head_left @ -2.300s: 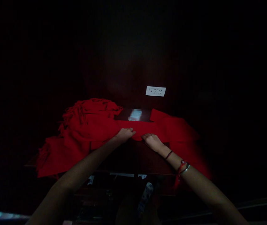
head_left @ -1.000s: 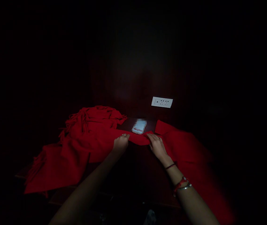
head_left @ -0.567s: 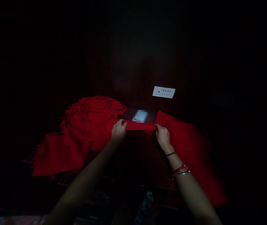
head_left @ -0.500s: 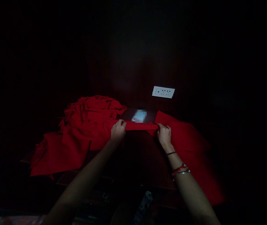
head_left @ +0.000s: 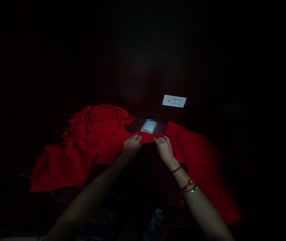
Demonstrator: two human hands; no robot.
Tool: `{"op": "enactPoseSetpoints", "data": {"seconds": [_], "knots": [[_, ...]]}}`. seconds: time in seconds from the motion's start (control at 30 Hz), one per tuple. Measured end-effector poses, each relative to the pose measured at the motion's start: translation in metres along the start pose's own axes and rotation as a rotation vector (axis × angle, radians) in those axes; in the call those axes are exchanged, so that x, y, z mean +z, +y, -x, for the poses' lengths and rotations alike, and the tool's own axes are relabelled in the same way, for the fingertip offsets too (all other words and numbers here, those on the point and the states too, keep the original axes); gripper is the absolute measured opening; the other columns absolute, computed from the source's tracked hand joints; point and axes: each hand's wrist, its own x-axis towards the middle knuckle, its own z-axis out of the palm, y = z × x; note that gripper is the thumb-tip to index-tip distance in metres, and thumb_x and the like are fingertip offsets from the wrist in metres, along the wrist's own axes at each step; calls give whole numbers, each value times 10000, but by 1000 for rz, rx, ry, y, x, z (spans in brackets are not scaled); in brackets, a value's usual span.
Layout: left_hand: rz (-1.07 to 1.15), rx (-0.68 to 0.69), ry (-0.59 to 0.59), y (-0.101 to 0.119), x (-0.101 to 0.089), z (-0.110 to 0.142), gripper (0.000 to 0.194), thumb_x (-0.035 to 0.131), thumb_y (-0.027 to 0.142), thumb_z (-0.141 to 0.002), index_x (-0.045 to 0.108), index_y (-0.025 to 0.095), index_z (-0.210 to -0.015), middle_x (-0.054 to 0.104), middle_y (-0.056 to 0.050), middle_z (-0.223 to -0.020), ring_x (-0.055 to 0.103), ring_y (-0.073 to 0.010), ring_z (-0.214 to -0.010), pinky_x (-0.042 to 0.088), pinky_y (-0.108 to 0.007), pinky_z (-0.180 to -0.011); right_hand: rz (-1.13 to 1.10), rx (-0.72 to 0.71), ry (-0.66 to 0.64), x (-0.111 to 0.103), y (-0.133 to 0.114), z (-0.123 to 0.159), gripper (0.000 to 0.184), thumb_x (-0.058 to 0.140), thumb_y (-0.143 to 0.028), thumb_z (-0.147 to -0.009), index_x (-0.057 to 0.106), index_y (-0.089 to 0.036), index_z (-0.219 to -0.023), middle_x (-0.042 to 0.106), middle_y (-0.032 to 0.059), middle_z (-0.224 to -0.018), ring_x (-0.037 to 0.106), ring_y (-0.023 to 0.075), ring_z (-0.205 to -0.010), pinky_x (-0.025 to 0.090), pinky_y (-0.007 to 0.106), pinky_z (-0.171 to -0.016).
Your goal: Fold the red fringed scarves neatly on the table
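A large red fringed cloth (head_left: 87, 144) lies across a dark table (head_left: 148, 167), bunched at the left and hanging off the right side. My left hand (head_left: 131, 146) and my right hand (head_left: 164, 148) sit close together at the middle, each with fingers curled on the narrow near edge of the cloth. The right wrist wears a dark band, a red thread and a metal bangle. The room is very dark.
A small white object (head_left: 149, 127) with a blurred face lies on the table just beyond the hands. A white wall socket plate (head_left: 174, 100) is on the dark wall behind. Dim clutter shows below the table's near edge.
The hands, held apart with a strip of cloth stretched between them half a second ago, have come together at the middle. The cloth strip between them has slackened.
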Motion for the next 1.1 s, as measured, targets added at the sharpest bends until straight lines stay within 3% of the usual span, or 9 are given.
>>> {"op": "enactPoseSetpoints", "data": {"seconds": [0.17,0.27,0.33,0.43,0.53,0.63,0.83,0.93,1.1], "knots": [[-40,-12,61,-7,-3,-3,283,366,133,-785,513,207,-1015,508,-46,-1041,486,-184,-902,364,-291,-800,35,270,78,-13,33,4,369,306,-73,-768,519,-135,-1063,595,88,-967,508,161,-882,295,284,-854],[-32,-60,45,-8,-5,-3,290,354,134,-788,514,191,-1023,486,-69,-1057,472,-193,-927,365,-301,-805,80,412,23,-17,45,8,365,315,-71,-758,519,-133,-1054,588,102,-945,502,184,-875,324,292,-795],[-4,-67,5,-6,-5,-2,303,344,135,-794,492,203,-1050,468,-63,-1069,482,-173,-914,394,-267,-750,83,355,-7,-17,45,9,369,358,-108,-761,484,-152,-1106,546,108,-1030,461,203,-950,311,316,-813],[30,-10,-67,-2,-4,0,305,345,150,-804,458,223,-1078,470,-41,-1050,493,-144,-897,412,-225,-683,33,90,-6,-14,30,7,435,457,-214,-755,405,-191,-1186,454,95,-1154,370,212,-1056,261,348,-878],[46,42,-65,0,-3,0,292,350,149,-808,449,227,-1071,481,-29,-1025,485,-141,-910,408,-219,-682,-25,-74,-51,-9,11,3,348,462,-234,-766,476,-194,-1111,525,72,-1037,421,182,-978,261,322,-882],[79,62,-26,-1,-5,0,250,382,181,-809,448,223,-1046,479,-30,-1019,474,-144,-919,393,-224,-712,-26,-55,-67,-5,4,1,243,405,-167,-785,561,-172,-971,586,61,-869,476,165,-848,302,286,-829],[257,245,59,4,-8,2,267,455,411,-773,469,178,-904,498,-34,-924,464,-163,-893,335,-277,-805,-77,126,44,-6,16,5,264,398,-95,-741,578,-160,-922,595,71,-882,495,169,-827,337,275,-779],[233,234,84,5,-2,2,212,381,355,-819,472,179,-894,509,-32,-901,463,-161,-872,331,-277,-787,-121,138,72,-6,18,5,265,395,-88,-733,582,-158,-907,598,64,-882,502,165,-826,344,269,-781],[41,147,49,7,6,-1,206,440,272,-772,481,174,-948,505,-70,-950,452,-206,-901,324,-314,-767,-178,113,100,-6,13,5,271,385,-88,-739,582,-157,-911,602,59,-880,509,161,-827,353,264,-781]]}}
